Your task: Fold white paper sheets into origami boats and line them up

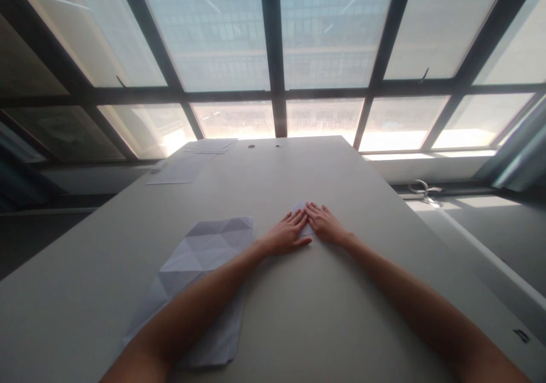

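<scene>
A small piece of folded white paper lies flat on the white table, mostly covered by my two hands. My left hand rests on its left side, fingers stretched out and thumb apart. From the right, my right hand presses down on it with fingers extended, their tips meeting those of the left. A larger creased sheet of white paper lies to the left, partly under my left forearm in this view.
Loose sheets of paper lie at the table's far left, near a stack of papers. Two small holes show at the table's far edge. Large windows stand beyond. Right of the table, a white cable hangs by the sill.
</scene>
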`<act>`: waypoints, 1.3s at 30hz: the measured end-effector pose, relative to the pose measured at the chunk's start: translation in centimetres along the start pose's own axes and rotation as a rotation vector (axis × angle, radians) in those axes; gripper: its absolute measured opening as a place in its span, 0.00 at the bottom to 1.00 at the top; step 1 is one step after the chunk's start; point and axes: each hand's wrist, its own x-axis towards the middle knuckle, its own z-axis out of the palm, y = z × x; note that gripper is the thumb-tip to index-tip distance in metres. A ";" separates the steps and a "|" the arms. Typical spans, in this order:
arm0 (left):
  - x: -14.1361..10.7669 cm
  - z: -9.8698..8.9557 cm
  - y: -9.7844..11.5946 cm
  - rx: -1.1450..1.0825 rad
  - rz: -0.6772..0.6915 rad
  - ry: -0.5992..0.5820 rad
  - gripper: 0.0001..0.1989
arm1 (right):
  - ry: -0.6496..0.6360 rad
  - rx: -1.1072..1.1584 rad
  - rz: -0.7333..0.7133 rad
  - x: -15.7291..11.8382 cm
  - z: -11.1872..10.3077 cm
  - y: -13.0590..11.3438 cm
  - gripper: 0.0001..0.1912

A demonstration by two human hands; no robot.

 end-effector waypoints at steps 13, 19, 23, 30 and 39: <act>0.6 -0.6 0.1 -0.177 -0.126 0.264 0.19 | -0.024 0.007 0.022 -0.2 -0.7 -0.4 0.28; 0.4 -0.8 -0.9 -0.175 -0.260 0.378 0.16 | -0.019 0.026 0.026 -0.2 -0.7 -0.5 0.28; 0.3 -1.4 -1.4 -0.169 -0.247 0.361 0.15 | -0.003 0.053 0.015 -0.1 -0.7 -0.3 0.28; 0.2 -1.1 -1.6 -0.046 -0.269 0.270 0.16 | -0.010 0.106 -0.083 -0.2 -1.0 0.0 0.29; 0.4 0.5 -2.2 0.052 -0.223 0.025 0.31 | 0.008 0.101 -0.110 -0.2 -0.7 0.1 0.31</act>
